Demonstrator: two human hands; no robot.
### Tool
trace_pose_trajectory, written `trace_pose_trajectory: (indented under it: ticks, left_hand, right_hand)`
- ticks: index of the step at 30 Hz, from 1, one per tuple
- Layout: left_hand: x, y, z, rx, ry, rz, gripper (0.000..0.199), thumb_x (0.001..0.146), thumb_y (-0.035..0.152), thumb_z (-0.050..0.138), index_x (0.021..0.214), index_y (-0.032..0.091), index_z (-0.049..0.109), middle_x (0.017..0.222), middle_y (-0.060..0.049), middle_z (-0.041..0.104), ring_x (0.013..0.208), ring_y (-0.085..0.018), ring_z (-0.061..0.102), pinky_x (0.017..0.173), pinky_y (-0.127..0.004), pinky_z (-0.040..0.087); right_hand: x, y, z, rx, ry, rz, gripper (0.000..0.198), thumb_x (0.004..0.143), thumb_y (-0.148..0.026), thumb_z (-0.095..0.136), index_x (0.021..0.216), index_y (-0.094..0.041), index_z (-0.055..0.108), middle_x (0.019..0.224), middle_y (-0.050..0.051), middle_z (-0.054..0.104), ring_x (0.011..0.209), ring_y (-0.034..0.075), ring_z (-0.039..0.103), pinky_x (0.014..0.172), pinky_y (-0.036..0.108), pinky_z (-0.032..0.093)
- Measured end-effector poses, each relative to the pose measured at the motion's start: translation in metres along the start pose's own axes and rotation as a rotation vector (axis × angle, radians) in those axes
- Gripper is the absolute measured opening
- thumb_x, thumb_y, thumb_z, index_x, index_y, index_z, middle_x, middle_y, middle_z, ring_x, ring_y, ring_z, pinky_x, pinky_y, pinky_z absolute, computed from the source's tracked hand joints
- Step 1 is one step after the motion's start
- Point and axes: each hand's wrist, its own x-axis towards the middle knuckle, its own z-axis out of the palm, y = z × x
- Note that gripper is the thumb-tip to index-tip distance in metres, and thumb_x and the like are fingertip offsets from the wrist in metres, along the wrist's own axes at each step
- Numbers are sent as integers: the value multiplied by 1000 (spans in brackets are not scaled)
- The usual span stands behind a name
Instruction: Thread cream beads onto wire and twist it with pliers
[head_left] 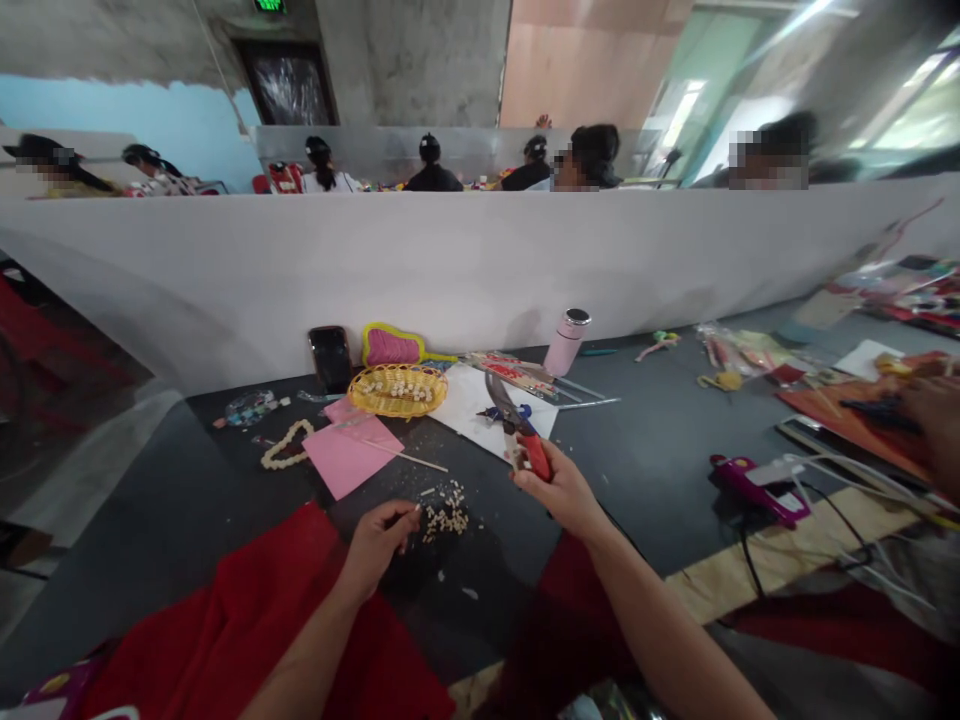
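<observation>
My right hand [559, 488] is wrapped round the red handle of a pair of shears [504, 402], whose dark blades point up and away over a white sheet [480, 405]. My left hand [379, 540] is closed in a pinch, with a small pale piece [417, 508] at its fingertips. Just right of those fingers lies a loose heap of small pale pieces [448, 515] on the dark table. A thin pale stick [409, 455] lies across a pink paper [349, 460] and onto the table.
Behind stand a yellow basket [360, 400] with pale bits, a phone [330, 358], a pink bottle [568, 342] and a white partition [450, 260]. A beaded loop [281, 455] lies left. Right are a purple power strip [761, 490] with cables and another person's hand [934, 415].
</observation>
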Motion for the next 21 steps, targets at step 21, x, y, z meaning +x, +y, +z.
trace_pose_trajectory:
  ticks: [21]
  left_hand:
    - [19,15,1,-445,163,24,26,67,34,72,79,12,64,66,0,61,49,-4,48,46,-16,37]
  right_hand:
    - [-15,17,65,-740,-366,-229,38,78,-13,50,114,-23,54,138,7,40,119,28,35,95,46,30]
